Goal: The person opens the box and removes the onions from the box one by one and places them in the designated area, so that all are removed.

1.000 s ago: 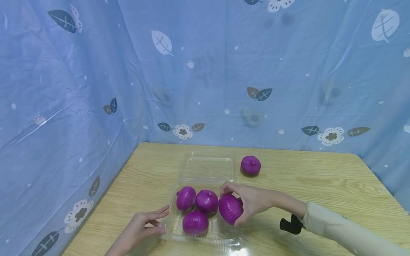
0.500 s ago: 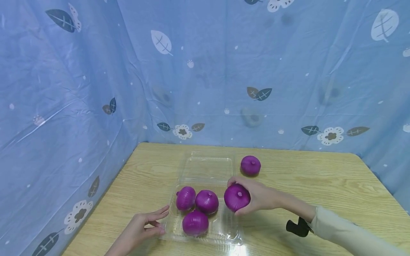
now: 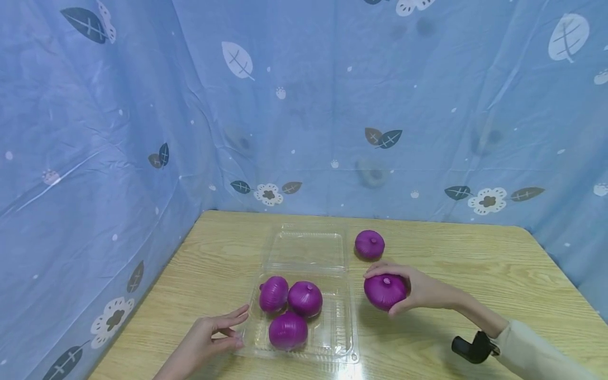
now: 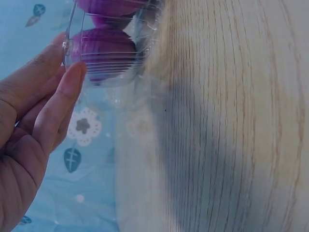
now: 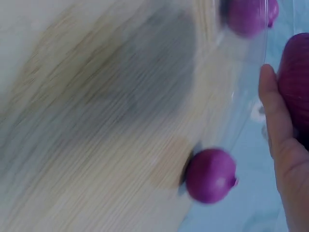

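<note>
My right hand point(image 3: 418, 289) grips a purple onion point(image 3: 386, 291) to the right of the clear plastic container point(image 3: 353, 338); the right wrist view shows the thumb along this onion point(image 5: 297, 82). Three more purple onions lie in the container's base: one at left point(image 3: 273, 294), one to its right point(image 3: 305, 299) and one in front point(image 3: 287, 331). At the container's near left corner, my left hand point(image 3: 209, 338) pinches the rim between thumb and fingers. The left wrist view has the left thumb point(image 4: 70, 82) against the clear wall.
Another purple onion point(image 3: 369, 244) rests on the wooden table point(image 3: 456, 253), right of the container's opened lid point(image 3: 311, 248). Blue patterned curtain point(image 3: 304, 105) hangs behind and on the left. A black device point(image 3: 475, 347) is strapped to the right wrist.
The right hand has lifted its onion out of the container's right side and carried it rightward past the rim. My left hand stays at the corner.
</note>
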`<state>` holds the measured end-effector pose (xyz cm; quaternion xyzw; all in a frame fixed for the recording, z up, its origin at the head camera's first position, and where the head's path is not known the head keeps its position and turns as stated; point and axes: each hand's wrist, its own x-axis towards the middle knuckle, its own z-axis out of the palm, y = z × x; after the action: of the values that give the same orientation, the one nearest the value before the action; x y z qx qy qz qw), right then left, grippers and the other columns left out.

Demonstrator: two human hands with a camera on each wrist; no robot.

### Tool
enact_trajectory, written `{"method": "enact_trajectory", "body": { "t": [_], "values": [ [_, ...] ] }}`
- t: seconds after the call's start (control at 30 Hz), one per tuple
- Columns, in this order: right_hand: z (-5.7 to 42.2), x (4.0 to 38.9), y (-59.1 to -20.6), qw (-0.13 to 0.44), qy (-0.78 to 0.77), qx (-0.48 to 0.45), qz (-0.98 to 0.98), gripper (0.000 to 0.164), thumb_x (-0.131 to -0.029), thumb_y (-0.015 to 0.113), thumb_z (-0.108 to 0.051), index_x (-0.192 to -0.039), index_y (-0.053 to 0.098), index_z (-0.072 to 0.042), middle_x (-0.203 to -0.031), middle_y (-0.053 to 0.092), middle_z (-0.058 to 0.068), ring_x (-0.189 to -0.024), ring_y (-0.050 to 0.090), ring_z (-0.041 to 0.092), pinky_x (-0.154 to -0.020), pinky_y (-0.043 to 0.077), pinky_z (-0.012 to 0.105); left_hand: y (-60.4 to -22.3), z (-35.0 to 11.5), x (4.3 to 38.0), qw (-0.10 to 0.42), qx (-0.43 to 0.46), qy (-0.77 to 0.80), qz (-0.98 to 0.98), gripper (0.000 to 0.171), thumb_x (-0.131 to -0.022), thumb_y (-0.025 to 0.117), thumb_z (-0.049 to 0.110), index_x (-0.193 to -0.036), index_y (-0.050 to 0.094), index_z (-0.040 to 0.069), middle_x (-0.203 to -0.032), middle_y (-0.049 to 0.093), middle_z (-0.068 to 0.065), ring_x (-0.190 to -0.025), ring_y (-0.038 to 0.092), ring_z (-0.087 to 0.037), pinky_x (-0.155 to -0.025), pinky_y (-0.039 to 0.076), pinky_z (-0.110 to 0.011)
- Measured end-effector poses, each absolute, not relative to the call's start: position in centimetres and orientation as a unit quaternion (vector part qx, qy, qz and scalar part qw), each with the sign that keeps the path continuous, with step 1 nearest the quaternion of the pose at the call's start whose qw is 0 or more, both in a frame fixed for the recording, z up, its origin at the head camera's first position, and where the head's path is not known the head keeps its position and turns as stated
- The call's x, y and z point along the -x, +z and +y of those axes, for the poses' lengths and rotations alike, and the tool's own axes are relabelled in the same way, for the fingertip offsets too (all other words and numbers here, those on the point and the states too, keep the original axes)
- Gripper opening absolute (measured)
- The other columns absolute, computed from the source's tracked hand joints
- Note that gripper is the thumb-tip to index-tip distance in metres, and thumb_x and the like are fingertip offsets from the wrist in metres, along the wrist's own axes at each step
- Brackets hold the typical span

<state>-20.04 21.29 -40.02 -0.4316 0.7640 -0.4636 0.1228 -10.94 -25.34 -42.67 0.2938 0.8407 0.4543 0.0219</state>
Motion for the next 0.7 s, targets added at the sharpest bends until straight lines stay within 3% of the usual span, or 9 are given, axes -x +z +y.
{"method": "enact_trajectory", "body": {
  "t": [0.2,0.47,0.7],
  "values": [
    [24.1,20.5,-40.5,0.151,-0.477,0.417,0.759,0.066,-0.082,0.073,-0.001,-0.141,0.043,-0.008,-0.141,0.041,0.021,-0.125,0.043,0.006,-0.093,0.049,0.031,-42.8,-25.5,11.1,0.026,-0.301,0.462,0.834,0.049,-0.085,0.071,0.012,-0.122,0.054,-0.016,-0.129,0.048,-0.033,-0.079,0.065,-0.006,-0.067,0.057,-0.024],
    [27.4,22.3,-41.6,0.168,-0.501,0.318,0.787,0.069,-0.079,0.076,-0.005,-0.140,0.044,-0.006,-0.137,0.046,0.022,-0.117,0.049,0.003,-0.092,0.047,0.026,-42.8,-25.5,11.1,0.025,-0.298,0.458,0.837,0.049,-0.085,0.071,0.012,-0.122,0.054,-0.015,-0.129,0.047,-0.034,-0.078,0.064,-0.005,-0.062,0.057,-0.025],
    [29.4,24.6,-42.4,0.168,-0.536,0.278,0.779,0.071,-0.079,0.074,0.000,-0.141,0.041,-0.002,-0.135,0.051,0.007,-0.114,0.053,0.007,-0.091,0.048,0.026,-42.5,-25.5,11.0,0.027,-0.292,0.450,0.843,0.048,-0.085,0.071,0.011,-0.121,0.055,-0.016,-0.129,0.048,-0.033,-0.080,0.064,-0.005,-0.065,0.057,-0.024]
  ]
}}
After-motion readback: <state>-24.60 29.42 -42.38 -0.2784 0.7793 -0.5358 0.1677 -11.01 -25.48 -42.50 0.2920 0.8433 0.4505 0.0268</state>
